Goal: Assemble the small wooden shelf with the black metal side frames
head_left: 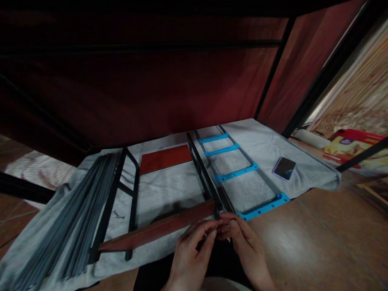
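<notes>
My left hand (194, 248) and my right hand (242, 242) meet low in the middle of the head view, fingertips pinched close together. What they pinch, if anything, is too small or hidden to make out. Just beyond the fingertips is the near right corner of a black metal frame (104, 216). A reddish-brown board (163, 226) spans this frame's near end, standing on edge. Across its far end lies a flatter orange-red board (166, 158). Small dark metal bits, perhaps screws or a key (118, 215), rest on the cloth inside the left side.
A pale cloth (169, 194) lies under everything. Many grey tubes (75, 214) are bundled at left. Right of the frame lies a ladder-like rack with blue crosspieces (238, 173), then a phone (284, 168). Black posts (275, 68) and dark red panels (169, 93) enclose the back.
</notes>
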A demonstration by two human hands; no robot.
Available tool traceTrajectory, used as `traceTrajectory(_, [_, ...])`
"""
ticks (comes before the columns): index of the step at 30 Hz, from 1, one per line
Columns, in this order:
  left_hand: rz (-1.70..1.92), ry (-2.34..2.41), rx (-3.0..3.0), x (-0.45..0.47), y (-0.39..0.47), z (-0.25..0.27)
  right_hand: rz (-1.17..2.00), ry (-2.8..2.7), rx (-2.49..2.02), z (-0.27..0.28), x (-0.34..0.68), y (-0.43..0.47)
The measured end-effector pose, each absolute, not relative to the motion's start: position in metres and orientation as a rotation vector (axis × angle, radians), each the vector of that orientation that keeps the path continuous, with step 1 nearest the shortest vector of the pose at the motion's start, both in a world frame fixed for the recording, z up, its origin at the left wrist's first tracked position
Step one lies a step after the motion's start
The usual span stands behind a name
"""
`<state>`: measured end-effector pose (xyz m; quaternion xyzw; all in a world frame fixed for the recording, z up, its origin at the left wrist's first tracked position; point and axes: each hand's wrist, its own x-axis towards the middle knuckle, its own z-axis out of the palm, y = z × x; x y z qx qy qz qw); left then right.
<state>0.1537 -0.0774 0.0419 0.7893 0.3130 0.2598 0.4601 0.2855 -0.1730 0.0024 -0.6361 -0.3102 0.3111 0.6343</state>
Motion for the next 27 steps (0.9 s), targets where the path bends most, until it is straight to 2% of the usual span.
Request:
traceTrajectory(4, [0.753, 0.873, 2.43, 0.17, -0.05, 0.048, 0.664, -0.72, -1.587, -0.018, 0.334, -0.167])
traceTrajectory(8, [0.431, 0.88, 2.66, 0.192, -0.035, 0.036, 0.611, -0.902, -1.619, -0.037, 0.358, -0.155])
traceTrajectory(14, [0.188, 0.836, 2.771, 0.21, -0.041, 0.022, 0.67, -1.027, -1.576, -0.032, 0.361, -0.138])
traceTrajectory(27, [0.332, 0.905, 2.651, 0.21, -0.038, 0.022, 0.45, -1.351, -1.556, -0.028, 0.374, -0.126])
